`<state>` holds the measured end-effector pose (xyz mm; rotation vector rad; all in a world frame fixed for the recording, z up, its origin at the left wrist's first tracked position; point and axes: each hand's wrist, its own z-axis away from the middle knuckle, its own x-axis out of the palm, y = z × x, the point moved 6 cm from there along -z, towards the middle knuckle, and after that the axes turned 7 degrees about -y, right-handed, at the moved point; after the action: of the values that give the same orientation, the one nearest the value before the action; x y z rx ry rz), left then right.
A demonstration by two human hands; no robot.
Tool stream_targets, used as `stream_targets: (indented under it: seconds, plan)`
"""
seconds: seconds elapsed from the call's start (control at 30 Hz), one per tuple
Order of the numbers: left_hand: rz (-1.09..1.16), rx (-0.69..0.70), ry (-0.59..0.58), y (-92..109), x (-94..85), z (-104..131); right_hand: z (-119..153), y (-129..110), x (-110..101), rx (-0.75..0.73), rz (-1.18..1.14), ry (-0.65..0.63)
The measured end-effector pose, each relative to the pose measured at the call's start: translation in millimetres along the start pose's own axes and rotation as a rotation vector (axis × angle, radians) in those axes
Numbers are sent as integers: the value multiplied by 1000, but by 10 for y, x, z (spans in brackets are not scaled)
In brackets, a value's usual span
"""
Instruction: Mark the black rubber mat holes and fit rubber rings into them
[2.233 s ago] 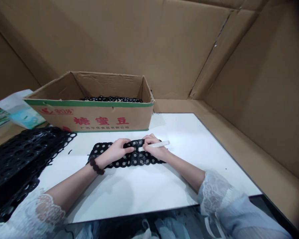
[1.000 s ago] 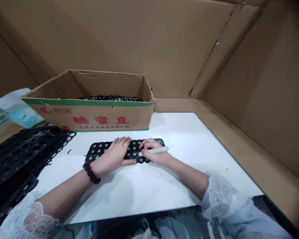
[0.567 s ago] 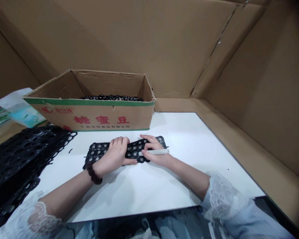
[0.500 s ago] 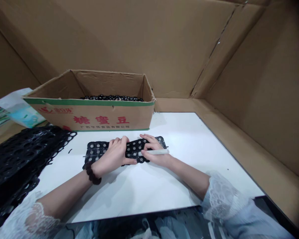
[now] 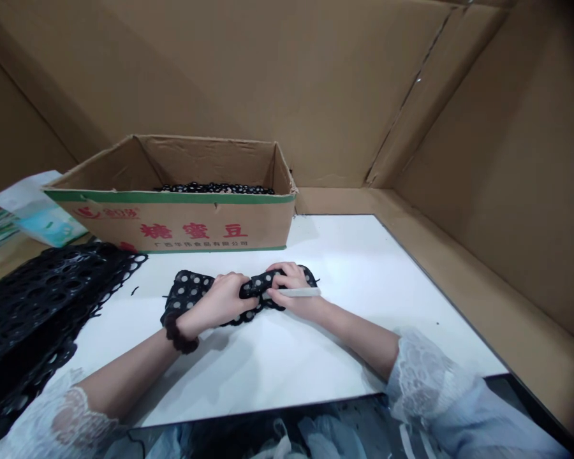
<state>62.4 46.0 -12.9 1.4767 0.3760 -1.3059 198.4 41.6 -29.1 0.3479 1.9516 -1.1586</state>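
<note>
A black strip dotted with rows of pale round spots lies on the white board, bunched up in its middle. My left hand wraps over the strip left of centre, fingers curled round it and thumb along the near side. On its right part, my right hand grips the strip with bent fingers. A slim white pen-like tool is also tucked in that hand and points right; its tip is hidden. A dark fuzzy band circles my left wrist.
Behind stands an open cardboard box with similar black dotted pieces inside. Black sheeting with round holes lies at the left, a white-and-blue packet behind it. Cardboard walls border the white board.
The strip was flatter and is now gathered and raised between my hands. My left fingers have curled in further, and my right fingers have closed onto the strip.
</note>
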Motion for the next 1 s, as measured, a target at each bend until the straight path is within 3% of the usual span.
stream_targets:
  seconds: [0.2,0.43,0.77,1.0]
  plan:
    - [-64,-43,68,59,49,28,-11,-58,-18,71,59,48]
    - [-11,14,-37,21,-14,47,-36,-18,-89,123,-84,58]
    - [373,-40,-143,-150,25,-47,-37,6,-106,195,-185,47]
    - [422,-83,-101,-155,36,-37,-52,52,-86,203,-237,64]
